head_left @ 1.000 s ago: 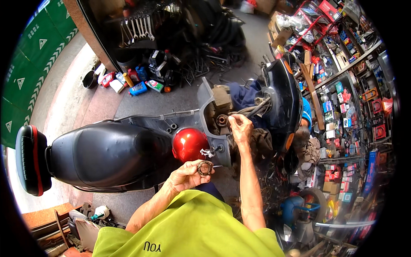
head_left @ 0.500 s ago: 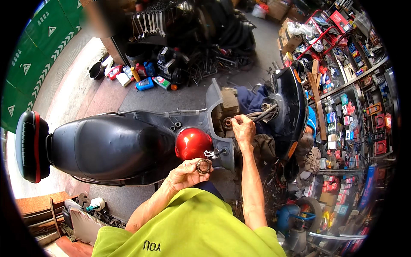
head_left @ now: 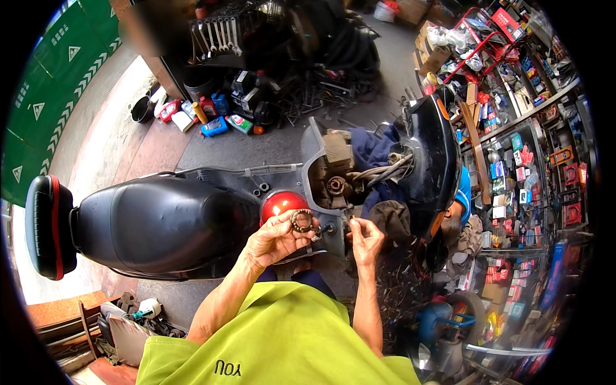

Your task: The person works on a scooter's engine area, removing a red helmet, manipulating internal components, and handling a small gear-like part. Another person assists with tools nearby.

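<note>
My left hand (head_left: 277,240) is closed on a greasy bearing ring (head_left: 301,221), held upright in front of a shiny red dome-shaped object (head_left: 282,203). To its right, my right hand (head_left: 366,241) has thumb and forefinger pinched together; anything between them is too small to make out. Just beyond, the opened front of a scooter shows a round metal socket (head_left: 335,185) with a ring-shaped seat. Cables (head_left: 388,170) and a dark blue cloth (head_left: 375,149) lie beside it. The scooter's black seat (head_left: 163,221) stretches off to the left.
At the right, another person in a blue top (head_left: 464,192) is beside the scooter's black front panel (head_left: 431,160). Shelves of small packages (head_left: 513,186) stand behind. Bottles (head_left: 213,127) and loose tools lie on the far floor; wrenches (head_left: 219,35) hang above.
My right hand has drawn back from the metal socket toward me, uncovering it. My left hand has risen slightly with the bearing ring, now in front of the red dome.
</note>
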A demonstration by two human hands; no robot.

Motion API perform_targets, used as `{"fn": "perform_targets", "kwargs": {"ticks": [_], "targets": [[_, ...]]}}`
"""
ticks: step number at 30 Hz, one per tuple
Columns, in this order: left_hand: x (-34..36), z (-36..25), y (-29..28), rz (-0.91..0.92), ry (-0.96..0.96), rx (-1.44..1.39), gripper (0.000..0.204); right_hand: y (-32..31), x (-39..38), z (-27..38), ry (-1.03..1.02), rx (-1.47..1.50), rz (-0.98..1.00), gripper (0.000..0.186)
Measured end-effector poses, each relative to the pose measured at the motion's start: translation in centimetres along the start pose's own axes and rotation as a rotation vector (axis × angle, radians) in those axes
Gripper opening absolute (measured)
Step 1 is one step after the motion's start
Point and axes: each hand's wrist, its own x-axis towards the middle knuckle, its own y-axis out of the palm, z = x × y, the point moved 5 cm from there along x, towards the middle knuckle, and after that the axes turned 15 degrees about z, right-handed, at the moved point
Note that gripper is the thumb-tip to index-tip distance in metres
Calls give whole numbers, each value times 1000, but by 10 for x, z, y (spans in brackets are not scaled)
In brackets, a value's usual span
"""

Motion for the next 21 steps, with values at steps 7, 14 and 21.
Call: {"fn": "perform_targets", "kwargs": {"ticks": [7,14,21], "targets": [[25,-13,-1,-33,0,62,59,2,-33,-5,17,34,-27,25],[32,-15,-6,-64,0,89,57,2,-26,-1,23,112,-22,25],[21,-5,-6,-36,25,48,49,9,17,8,-98,-5,4,22]]}}
